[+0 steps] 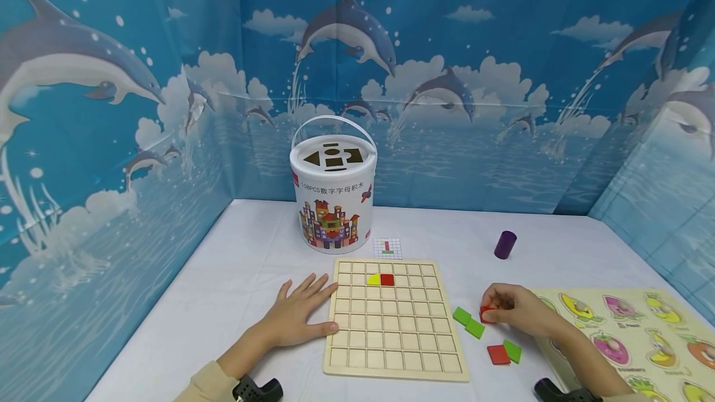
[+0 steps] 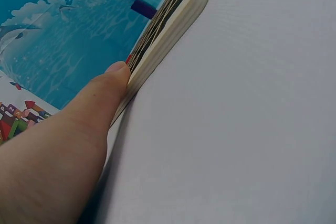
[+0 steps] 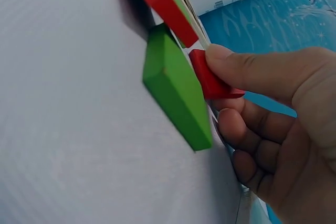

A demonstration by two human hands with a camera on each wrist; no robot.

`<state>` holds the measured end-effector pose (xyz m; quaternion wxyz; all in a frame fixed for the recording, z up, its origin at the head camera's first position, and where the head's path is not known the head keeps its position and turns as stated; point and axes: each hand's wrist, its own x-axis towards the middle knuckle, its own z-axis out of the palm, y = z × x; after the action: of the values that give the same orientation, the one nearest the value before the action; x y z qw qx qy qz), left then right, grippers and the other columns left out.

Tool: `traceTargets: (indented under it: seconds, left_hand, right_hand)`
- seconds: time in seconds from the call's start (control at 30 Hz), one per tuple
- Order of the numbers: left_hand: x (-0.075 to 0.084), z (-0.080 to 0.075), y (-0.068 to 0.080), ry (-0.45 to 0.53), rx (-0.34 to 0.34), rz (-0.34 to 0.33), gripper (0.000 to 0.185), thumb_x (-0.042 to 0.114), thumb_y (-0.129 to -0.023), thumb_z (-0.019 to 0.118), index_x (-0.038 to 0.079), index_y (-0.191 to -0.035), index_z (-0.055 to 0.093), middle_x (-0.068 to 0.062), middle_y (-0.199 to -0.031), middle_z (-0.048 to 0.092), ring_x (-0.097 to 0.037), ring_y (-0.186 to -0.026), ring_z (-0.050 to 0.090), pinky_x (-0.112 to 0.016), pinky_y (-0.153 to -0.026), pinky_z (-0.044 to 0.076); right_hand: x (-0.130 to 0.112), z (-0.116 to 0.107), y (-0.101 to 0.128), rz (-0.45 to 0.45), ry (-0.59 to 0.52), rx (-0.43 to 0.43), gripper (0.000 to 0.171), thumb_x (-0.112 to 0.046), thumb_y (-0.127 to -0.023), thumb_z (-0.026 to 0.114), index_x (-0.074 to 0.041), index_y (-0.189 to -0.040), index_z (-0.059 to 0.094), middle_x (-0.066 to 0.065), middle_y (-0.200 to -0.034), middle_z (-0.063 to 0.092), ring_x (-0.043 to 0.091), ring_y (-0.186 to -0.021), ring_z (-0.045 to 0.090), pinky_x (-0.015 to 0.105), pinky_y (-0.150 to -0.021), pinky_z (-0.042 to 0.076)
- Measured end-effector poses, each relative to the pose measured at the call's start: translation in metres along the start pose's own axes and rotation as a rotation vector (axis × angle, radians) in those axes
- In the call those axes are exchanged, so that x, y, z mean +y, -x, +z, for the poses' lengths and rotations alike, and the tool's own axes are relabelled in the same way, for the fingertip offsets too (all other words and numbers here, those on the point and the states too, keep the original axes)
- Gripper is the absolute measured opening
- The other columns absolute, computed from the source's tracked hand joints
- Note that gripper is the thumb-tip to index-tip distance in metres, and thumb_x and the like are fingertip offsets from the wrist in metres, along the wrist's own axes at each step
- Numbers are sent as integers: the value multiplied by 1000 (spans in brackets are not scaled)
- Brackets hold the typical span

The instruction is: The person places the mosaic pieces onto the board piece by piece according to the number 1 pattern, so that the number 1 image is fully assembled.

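My right hand [image 1: 516, 309] pinches a red square tile [image 3: 212, 77] between thumb and fingers, close over the table right of the wooden grid board [image 1: 393, 368]. Beside it lie two green tiles [image 1: 475, 328], another red square tile [image 1: 499, 355] and a green tile with a pointed end [image 1: 512, 351]. On the board's upper part sit a yellow rounded piece [image 1: 373, 280] and, touching its right side, a red square [image 1: 387, 280]. My left hand [image 1: 301, 315] lies with fingers spread at the board's left edge; its thumb [image 2: 107, 90] touches the rim in the left wrist view.
Behind the board stands a white lidded bucket [image 1: 333, 188] with a handle. A small printed pattern card [image 1: 388, 249] lies in front of it. A purple cylinder [image 1: 505, 245] is at the back right. A fruit picture board [image 1: 637, 327] lies under my right forearm.
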<state>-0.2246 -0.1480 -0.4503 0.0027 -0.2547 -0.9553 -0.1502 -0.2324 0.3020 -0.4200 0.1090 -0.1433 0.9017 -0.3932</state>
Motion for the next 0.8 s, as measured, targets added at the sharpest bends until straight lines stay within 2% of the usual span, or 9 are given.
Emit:
traceTargets:
  seconds: [0.23,0.57,0.8]
  left_hand:
    - [0,0,0,-1,0,1,82,77,-79,36,31,-147,24,3,-152,18,-23,-139,9,-62,-104,1]
    - [1,-1,0,1,-3,-7,82,76,-80,37,31,-147,24,4,-152,17,-22,-140,8,-61,-104,-1]
    - [2,-1,0,10,3,-2,82,75,-80,39,29,-147,26,2,-152,19,-24,-139,10,-62,-103,0]
  right_hand:
    - [1,0,0,-17,-27,-4,20,-25,-83,69,-7,-90,61,4,-77,57,17,-71,52,24,-59,44]
    - [-5,-1,-2,-18,-36,10,21,-29,-83,69,-9,-87,63,3,-79,62,18,-75,54,25,-65,44]
    - [-9,1,-7,-47,-39,10,20,-27,-84,68,-9,-87,63,4,-77,61,18,-72,54,25,-64,44]
